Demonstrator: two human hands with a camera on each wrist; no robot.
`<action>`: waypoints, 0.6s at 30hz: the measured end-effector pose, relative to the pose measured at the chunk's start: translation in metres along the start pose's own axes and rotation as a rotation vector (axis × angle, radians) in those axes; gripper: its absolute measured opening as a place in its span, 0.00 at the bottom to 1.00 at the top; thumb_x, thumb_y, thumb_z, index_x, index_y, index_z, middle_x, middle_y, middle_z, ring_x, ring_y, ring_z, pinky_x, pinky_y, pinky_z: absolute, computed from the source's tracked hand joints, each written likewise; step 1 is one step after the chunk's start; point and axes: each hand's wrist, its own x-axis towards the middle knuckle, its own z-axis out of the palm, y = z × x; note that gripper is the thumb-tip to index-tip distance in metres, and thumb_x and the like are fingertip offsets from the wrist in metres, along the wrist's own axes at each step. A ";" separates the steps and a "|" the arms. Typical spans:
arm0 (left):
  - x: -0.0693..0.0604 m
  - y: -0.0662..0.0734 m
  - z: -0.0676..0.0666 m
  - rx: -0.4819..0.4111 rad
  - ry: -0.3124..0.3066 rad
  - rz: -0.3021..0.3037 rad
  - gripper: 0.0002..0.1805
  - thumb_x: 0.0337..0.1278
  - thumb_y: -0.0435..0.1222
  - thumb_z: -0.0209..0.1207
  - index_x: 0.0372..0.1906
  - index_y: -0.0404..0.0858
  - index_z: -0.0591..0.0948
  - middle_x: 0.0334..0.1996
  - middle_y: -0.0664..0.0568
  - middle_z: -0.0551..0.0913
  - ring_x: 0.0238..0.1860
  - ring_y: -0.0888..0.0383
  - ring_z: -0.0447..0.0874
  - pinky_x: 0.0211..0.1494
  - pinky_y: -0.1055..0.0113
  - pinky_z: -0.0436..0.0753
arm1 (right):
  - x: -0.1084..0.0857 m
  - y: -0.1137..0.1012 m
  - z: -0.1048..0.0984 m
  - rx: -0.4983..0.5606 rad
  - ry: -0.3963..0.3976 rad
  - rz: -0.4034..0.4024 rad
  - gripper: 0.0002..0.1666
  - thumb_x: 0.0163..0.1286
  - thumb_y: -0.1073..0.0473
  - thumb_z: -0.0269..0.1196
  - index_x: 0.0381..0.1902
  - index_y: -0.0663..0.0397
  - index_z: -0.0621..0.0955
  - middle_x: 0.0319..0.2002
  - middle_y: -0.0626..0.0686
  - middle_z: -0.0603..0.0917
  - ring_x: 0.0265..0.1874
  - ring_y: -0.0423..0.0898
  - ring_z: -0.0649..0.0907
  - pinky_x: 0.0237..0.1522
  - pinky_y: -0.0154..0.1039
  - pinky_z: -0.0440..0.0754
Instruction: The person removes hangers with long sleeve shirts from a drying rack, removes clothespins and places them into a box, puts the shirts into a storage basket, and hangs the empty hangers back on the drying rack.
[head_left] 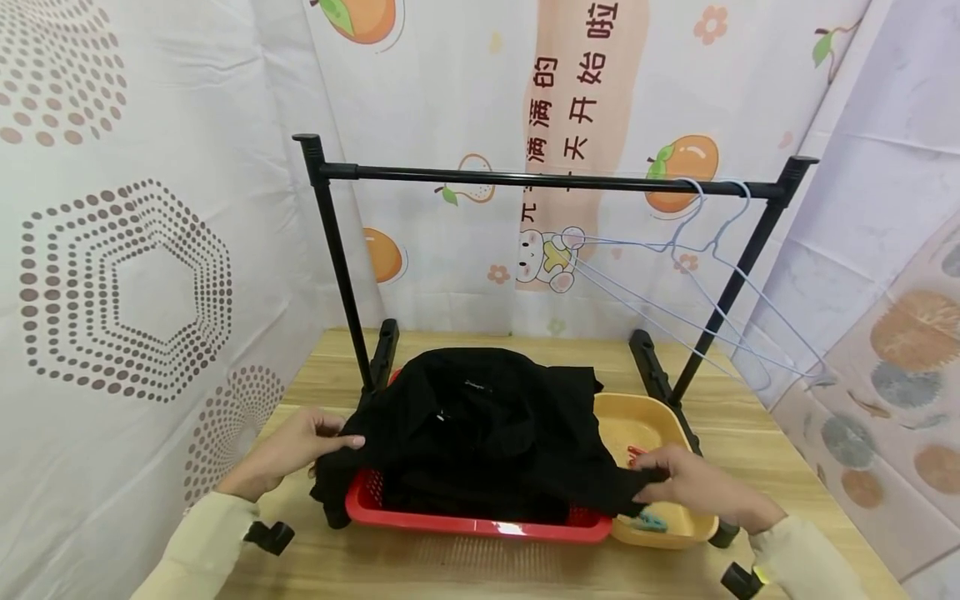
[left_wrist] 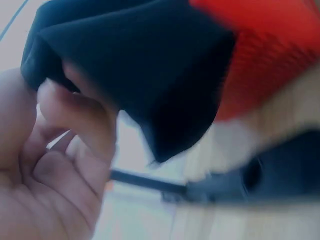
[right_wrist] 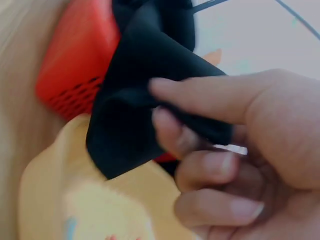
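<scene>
A black shirt (head_left: 480,408) lies spread over the red basket (head_left: 480,527), with a small white label near its middle. At the shirt's left end, my left hand (head_left: 303,446) pinches the cloth between thumb and fingers. On the other side, my right hand (head_left: 693,483) pinches a corner of the same shirt above the yellow tray. The right wrist view shows the black cloth (right_wrist: 135,105) folded between thumb and forefinger. In the left wrist view, a dark flap (left_wrist: 175,115) hangs from the fingers beside the basket. More black cloth (head_left: 472,497) lies inside the basket.
Behind the basket stands a black rack with a crossbar (head_left: 487,177). Two light blue hangers (head_left: 675,246) hang at its right end. To the right, a yellow tray (head_left: 686,533) holds red and teal clips (head_left: 647,522). Patterned curtains (head_left: 135,275) surround the wooden table (head_left: 360,575).
</scene>
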 end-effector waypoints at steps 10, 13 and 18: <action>0.030 0.045 0.034 0.181 -0.094 0.295 0.27 0.68 0.36 0.66 0.23 0.40 0.59 0.20 0.59 0.53 0.19 0.65 0.54 0.27 0.68 0.70 | 0.061 -0.053 0.023 -0.031 0.390 0.068 0.12 0.74 0.57 0.66 0.52 0.54 0.87 0.25 0.49 0.77 0.14 0.41 0.72 0.18 0.35 0.72; 0.038 0.048 0.052 0.400 -0.253 0.397 0.26 0.66 0.30 0.66 0.21 0.43 0.61 0.18 0.63 0.54 0.19 0.69 0.55 0.27 0.72 0.65 | 0.080 -0.053 0.050 -0.209 0.270 0.005 0.15 0.76 0.56 0.64 0.56 0.52 0.87 0.27 0.46 0.80 0.14 0.38 0.72 0.23 0.35 0.77; 0.036 0.052 0.070 0.626 -0.533 0.314 0.11 0.66 0.23 0.60 0.32 0.40 0.85 0.25 0.63 0.76 0.20 0.69 0.65 0.28 0.75 0.69 | 0.100 -0.042 0.079 -0.370 -0.011 -0.085 0.14 0.77 0.61 0.62 0.57 0.53 0.87 0.34 0.42 0.86 0.20 0.32 0.75 0.34 0.32 0.80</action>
